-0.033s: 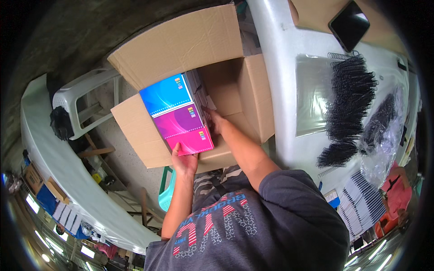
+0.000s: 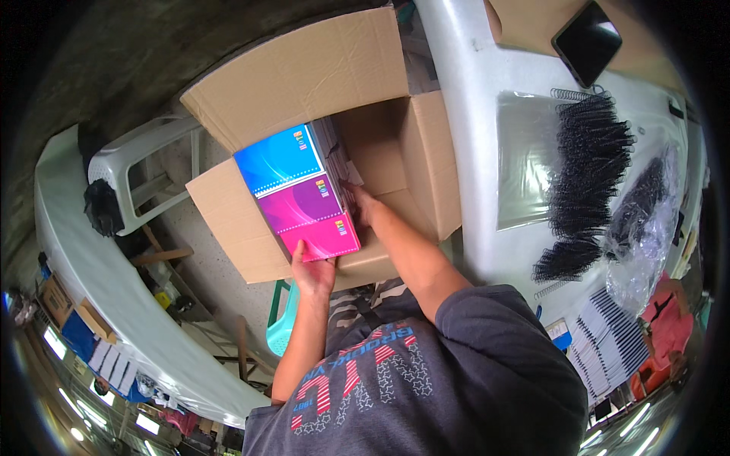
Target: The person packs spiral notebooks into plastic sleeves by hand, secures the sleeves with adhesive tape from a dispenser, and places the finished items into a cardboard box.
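Stacks of spiral-bound notebooks fill the left part of an open cardboard box (image 2: 433,163). On top lie a blue notebook (image 2: 280,161), a purple notebook (image 2: 300,202) and a pink notebook (image 2: 327,237), in a row running toward me. My left hand (image 2: 313,275) is closed on the pink notebook's near edge, its thumb on the cover and its other fingers mostly out of sight below. Inside the box, my right hand (image 2: 365,207) presses against the right side of the stacks near the purple and pink notebooks. Its fingertips are partly hidden.
On the white table (image 2: 475,152) at right lie black spiral coils (image 2: 589,175), a plastic sheet (image 2: 523,163), a dark phone (image 2: 587,42) and more bound stacks (image 2: 608,342). A white stool (image 2: 125,178) stands left, near another long table (image 2: 114,296). A person in red (image 2: 669,323) is at far right.
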A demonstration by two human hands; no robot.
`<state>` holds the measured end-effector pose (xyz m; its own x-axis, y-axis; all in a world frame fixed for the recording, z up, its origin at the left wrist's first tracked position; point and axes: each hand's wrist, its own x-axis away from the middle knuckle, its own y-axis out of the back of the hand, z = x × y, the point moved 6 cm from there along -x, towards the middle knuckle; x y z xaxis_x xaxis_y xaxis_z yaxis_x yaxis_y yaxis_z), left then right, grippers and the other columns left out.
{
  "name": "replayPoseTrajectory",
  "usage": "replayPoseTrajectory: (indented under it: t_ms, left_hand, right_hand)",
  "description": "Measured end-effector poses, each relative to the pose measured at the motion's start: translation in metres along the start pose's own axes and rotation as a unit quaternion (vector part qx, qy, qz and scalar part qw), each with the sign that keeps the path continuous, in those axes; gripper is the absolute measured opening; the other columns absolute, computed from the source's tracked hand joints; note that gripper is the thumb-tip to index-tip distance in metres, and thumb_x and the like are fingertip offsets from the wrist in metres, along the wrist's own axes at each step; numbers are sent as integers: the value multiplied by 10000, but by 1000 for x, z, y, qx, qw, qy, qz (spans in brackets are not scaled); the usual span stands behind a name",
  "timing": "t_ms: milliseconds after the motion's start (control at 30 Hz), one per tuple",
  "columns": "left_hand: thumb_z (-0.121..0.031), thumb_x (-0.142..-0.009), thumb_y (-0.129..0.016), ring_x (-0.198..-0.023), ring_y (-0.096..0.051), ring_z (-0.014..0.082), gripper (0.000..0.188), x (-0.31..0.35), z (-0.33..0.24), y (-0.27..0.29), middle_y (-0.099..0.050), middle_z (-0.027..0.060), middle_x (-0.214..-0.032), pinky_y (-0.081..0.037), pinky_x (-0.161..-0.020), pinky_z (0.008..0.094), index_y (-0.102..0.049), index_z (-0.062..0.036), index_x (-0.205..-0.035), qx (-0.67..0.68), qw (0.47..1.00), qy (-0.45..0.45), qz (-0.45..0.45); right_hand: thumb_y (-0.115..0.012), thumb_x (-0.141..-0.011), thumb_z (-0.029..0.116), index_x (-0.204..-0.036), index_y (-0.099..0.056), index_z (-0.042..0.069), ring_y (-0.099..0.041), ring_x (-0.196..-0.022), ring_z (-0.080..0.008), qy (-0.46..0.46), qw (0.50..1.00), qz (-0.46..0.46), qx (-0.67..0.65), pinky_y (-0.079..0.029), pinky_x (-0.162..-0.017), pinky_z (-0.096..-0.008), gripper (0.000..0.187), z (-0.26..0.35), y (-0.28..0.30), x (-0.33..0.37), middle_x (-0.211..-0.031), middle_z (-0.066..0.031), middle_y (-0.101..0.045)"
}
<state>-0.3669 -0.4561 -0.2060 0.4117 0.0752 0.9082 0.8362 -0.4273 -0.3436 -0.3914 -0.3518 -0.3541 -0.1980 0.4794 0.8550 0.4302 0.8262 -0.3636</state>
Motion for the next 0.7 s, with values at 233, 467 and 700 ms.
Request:
replayPoseTrajectory:
  t_ms: [233, 467, 700]
  left_hand:
    - [-325, -935, -514, -1221, -459, 291, 409, 8, 32, -14, -504, 92, -1292, -359, -1021, 564, -436, -90, -1261, 10, 999, -51, -6]
    - [-270, -869, -613, -1256, -420, 268, 553, 35, -18, 1, -452, 122, -1338, -267, -1085, 434, -384, 3, -1292, -172, 978, -56, -100]
    - [-504, -840, -588, -1361, -251, 287, 900, -4, -44, 9, -242, 199, -1475, -201, -1110, 387, -186, 52, -1422, -442, 897, -16, -5]
  right_hand:
    - [-536, -796, 574, -1374, -338, 51, -438, -1230, -363, 56, 996, 10, -72, -327, -1008, -558, 804, -3, 16, -27, -1352, -251, -419]
    - [-381, -852, 676, -1425, -274, 77, -342, -1312, -276, 176, 982, 56, 33, -259, -1080, -446, 835, 12, -18, 84, -1424, -126, -373]
    - [-747, -679, 526, -1450, 97, 14, -106, -1407, -260, 366, 858, 157, 323, -110, -1132, -366, 1253, -8, -20, 100, -1520, -171, -103]
